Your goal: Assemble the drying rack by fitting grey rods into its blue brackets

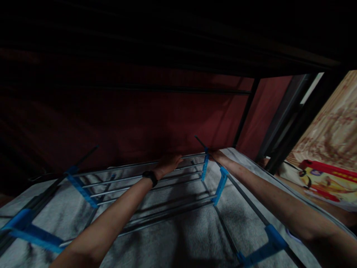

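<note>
A rack of grey metal tubes (119, 190) joined by blue plastic brackets (220, 186) lies on a grey cloth. My left hand (168, 165), with a black band on the wrist, is closed round the rack's far upper tube near its middle. My right hand (216, 155) reaches to the far right corner, up against the blue bracket and upright tube there; its fingers are mostly hidden in the dim light. More blue brackets (36, 234) sit at the near left, and another blue bracket (264, 247) is at the near right.
The grey cloth (167, 242) spreads under the rack. Behind stands a dark red wall (167, 119) with a black metal frame (245, 111) before it. A dark slab hangs low overhead. To the right lies a red and yellow package (331, 180) by a patterned brown cloth (331, 123).
</note>
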`<move>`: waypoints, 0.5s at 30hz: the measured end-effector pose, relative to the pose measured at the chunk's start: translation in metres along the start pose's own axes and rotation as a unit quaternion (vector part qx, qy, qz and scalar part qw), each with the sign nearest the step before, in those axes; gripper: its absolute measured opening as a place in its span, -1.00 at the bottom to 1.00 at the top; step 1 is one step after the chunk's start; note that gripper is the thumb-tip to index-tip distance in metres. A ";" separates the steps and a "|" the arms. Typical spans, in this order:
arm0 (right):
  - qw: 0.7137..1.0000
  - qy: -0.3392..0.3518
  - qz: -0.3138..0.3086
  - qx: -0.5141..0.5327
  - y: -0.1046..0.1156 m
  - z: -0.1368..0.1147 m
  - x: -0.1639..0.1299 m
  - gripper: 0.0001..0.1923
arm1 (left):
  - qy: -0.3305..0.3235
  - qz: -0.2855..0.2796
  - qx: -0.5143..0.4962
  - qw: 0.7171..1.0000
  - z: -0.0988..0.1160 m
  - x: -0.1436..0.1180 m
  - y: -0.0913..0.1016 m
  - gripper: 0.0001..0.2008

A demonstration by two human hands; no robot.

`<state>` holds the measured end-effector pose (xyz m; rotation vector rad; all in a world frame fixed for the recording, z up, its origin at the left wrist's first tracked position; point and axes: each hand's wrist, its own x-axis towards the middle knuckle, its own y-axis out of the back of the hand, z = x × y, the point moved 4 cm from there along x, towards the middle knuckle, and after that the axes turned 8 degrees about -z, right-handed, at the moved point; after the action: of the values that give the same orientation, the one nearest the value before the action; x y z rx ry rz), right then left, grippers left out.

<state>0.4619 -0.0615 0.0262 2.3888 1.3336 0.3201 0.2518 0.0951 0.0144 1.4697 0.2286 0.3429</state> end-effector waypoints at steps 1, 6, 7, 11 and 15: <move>1.000 0.000 -0.002 -0.002 0.000 0.001 0.000 -0.77 | 0.000 -0.002 -0.003 1.000 0.001 0.000 0.001 -0.62; 1.000 -0.002 -0.011 -0.006 0.000 0.008 0.005 -0.75 | -0.006 -0.016 -0.023 1.000 0.002 0.001 0.005 -0.63; 1.000 -0.001 -0.012 -0.007 0.000 0.010 0.006 -0.74 | -0.008 -0.018 -0.028 0.999 0.002 0.002 0.006 -0.63; 1.000 0.009 -0.017 -0.013 -0.002 0.019 0.010 -0.72 | -0.013 -0.022 -0.052 0.998 0.000 0.005 0.006 -0.65; 0.999 0.029 -0.023 -0.029 -0.003 0.023 0.014 -0.72 | -0.023 -0.030 -0.073 0.997 -0.003 0.009 0.005 -0.65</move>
<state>0.4759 -0.0533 0.0040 2.3140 1.3828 0.4130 0.2587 0.1010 0.0198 1.3223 0.2060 0.2709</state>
